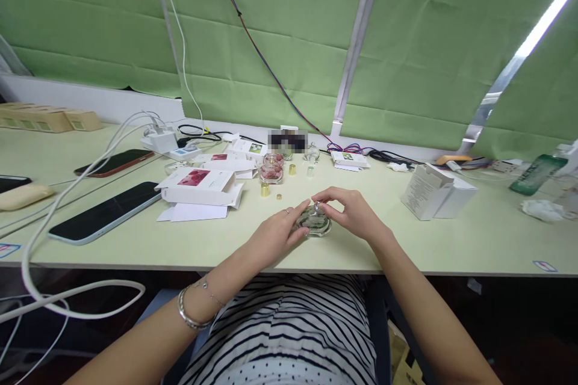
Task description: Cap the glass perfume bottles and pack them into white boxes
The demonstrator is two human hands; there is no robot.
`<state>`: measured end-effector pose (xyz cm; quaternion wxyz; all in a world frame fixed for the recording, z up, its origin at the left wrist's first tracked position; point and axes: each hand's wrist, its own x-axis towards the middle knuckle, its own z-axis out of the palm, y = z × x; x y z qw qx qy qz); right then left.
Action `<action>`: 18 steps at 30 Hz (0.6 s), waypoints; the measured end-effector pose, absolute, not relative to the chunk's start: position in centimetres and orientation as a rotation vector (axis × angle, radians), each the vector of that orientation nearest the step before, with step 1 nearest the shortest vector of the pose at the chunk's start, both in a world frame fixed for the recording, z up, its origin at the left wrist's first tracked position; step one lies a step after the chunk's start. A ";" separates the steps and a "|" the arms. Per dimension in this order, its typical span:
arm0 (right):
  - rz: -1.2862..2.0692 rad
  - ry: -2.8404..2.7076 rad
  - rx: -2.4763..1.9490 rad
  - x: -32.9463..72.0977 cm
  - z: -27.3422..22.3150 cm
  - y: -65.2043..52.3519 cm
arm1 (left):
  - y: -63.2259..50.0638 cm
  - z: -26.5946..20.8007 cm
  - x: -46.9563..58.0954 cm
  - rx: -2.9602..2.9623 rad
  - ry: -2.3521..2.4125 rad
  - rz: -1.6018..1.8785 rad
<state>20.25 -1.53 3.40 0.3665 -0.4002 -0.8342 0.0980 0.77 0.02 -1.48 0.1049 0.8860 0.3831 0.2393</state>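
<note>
Pinching the small silver top (317, 206) of a clear glass bottle (315, 227), the thumb and pointing finger of the right hand (347, 210) meet at its neck, and the other fingers curl in close by. The left hand (280, 233) holds the same bottle from its left side, with the thumb along the near side and the long fingers close together, reaching toward the neck. I cannot tell how hard either hand squeezes. The bottle is near the front edge of the pale green table (361, 255), right in front of the person's stripy clothes (289, 328). A silver bangle (186, 308) is on the left wrist. Past the hands is a tiny gold ring (279, 197), and just beside it stands a shiny gold cap (265, 190). Farther back are two glass jars with pink stuff inside (271, 171), another gold cap (292, 169), a little clear cap (310, 171) and a round glass bottle (311, 152). To the left lie a white box with a red picture (196, 183) and a phone with a pale blue edge (106, 212). To the right, an open white box with writing (424, 194) stands touching a plain white box (457, 197). A green plastic bottle (538, 173) leans over near the far right end.
</note>
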 end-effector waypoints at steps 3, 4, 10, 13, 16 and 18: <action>0.257 -2.116 -1.052 20.2 3.4 -1.5 | 0.1 -1.5 0.8 2.609 1.130 0.709; 0.261 -2.107 -1.056 20.1 3.3 -1.5 | 0.1 -1.6 0.7 2.608 1.130 0.710; 0.288 -2.059 -1.083 19.9 3.3 -1.5 | 0.0 -1.5 0.7 2.603 1.127 0.710; 0.328 -2.034 -1.089 19.8 3.3 -1.5 | 0.0 -1.6 0.7 2.605 1.122 0.718; 0.387 -2.012 -1.064 19.8 3.1 -1.2 | 0.1 -1.6 0.7 2.604 1.129 0.718; 0.424 -2.005 -1.025 20.0 2.8 -0.9 | 0.0 -1.6 0.7 2.596 1.132 0.721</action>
